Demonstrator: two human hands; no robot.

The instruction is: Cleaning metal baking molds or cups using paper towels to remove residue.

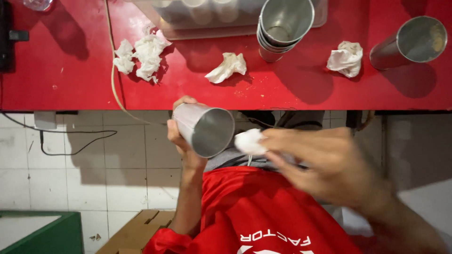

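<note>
A red table spans the top of the frame under hard light that casts sharp shadows. Below it, white floor tiles carry a black cable; a green-edged box sits lower left.

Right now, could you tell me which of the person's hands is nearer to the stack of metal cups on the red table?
Left. The left hand grips a single metal cup below the stack of metal cups; the right hand, holding a white tissue, sits lower, farther away.

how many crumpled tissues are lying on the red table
3 clumps: one cluster at left by the cord, one in the middle, one at right between the metal cups. The left cluster may be several pieces.
</note>
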